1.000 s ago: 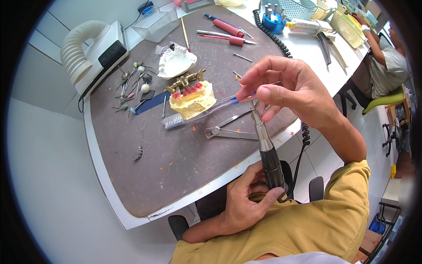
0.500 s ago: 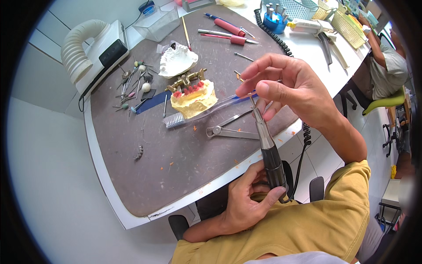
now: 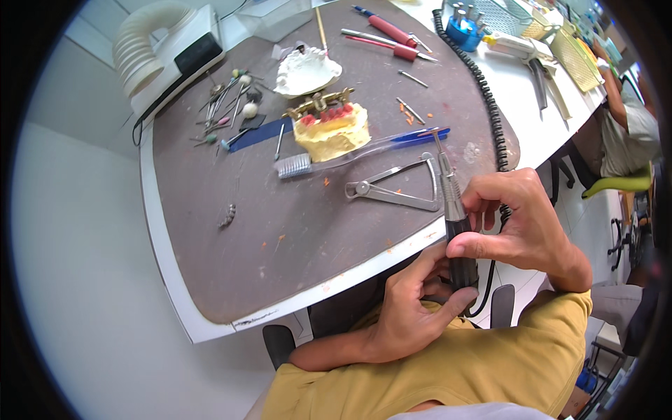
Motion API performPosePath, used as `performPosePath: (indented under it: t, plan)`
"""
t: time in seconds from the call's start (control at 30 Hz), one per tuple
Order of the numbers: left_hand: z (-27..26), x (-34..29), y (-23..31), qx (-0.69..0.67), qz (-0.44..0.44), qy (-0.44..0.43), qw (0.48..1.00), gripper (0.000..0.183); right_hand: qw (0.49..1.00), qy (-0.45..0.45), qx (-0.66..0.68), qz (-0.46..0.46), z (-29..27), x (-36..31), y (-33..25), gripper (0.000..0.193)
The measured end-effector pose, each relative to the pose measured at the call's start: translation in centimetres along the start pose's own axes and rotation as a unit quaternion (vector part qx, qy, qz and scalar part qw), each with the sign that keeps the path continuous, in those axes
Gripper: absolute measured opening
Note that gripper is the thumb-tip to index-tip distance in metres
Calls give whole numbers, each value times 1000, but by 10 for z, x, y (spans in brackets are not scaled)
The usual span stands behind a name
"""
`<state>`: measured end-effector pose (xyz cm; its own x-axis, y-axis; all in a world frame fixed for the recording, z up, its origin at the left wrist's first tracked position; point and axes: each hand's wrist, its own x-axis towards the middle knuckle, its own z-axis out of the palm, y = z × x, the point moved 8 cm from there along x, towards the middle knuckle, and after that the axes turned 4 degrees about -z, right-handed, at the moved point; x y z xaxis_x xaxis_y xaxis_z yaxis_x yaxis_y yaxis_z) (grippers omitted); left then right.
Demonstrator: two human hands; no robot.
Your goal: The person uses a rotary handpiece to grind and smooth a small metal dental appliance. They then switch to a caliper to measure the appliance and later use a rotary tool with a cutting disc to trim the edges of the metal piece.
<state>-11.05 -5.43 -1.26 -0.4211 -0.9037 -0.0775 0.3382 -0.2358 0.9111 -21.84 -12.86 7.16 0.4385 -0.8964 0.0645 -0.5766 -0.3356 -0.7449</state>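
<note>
A rotary handpiece (image 3: pixel 453 198) with a black body and silver nose stands tilted at the table's front edge, a thin bur in its tip pointing away from me. My left hand (image 3: pixel 413 301) is wrapped round its lower black end. Higher up, my right hand (image 3: pixel 521 220) grips the body, its thumb pressed on the black part. A metal caliper (image 3: pixel 395 199) lies just left of the silver nose. Beyond the tip is a brush (image 3: pixel 336 162) with a clear and blue handle. Behind it sits a yellow dental cast (image 3: pixel 339 140) with red teeth, joined by a brass articulator (image 3: pixel 320 105) to a white cast (image 3: pixel 308 73).
Several burs and polishing points (image 3: pixel 231 112) are scattered at the left, near a white unit with a ribbed hose (image 3: pixel 140 66). Wax carving tools (image 3: pixel 392 47) lie at the back. A coiled cord (image 3: pixel 495 119) runs along the right. Another person (image 3: pixel 623 126) sits at far right.
My right hand has left the bur tip and come down onto the handpiece's body. The left hand keeps its hold. The whole view has shifted slightly.
</note>
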Motion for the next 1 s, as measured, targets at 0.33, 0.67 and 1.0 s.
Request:
performPosePath:
  t: [0.33,0.67,1.0]
  plan:
    - [5,3,-8,-11,-16,-13,1000,49,995,24,94,-15,2,-2,3,25]
    - [-31,-22,80,284,90,-1,955,46,925,62,370,-50,-5,3,-5,42]
    - [-150,-42,183,688,177,261,654,30,905,200,-241,-289,-20,61,-66,56]
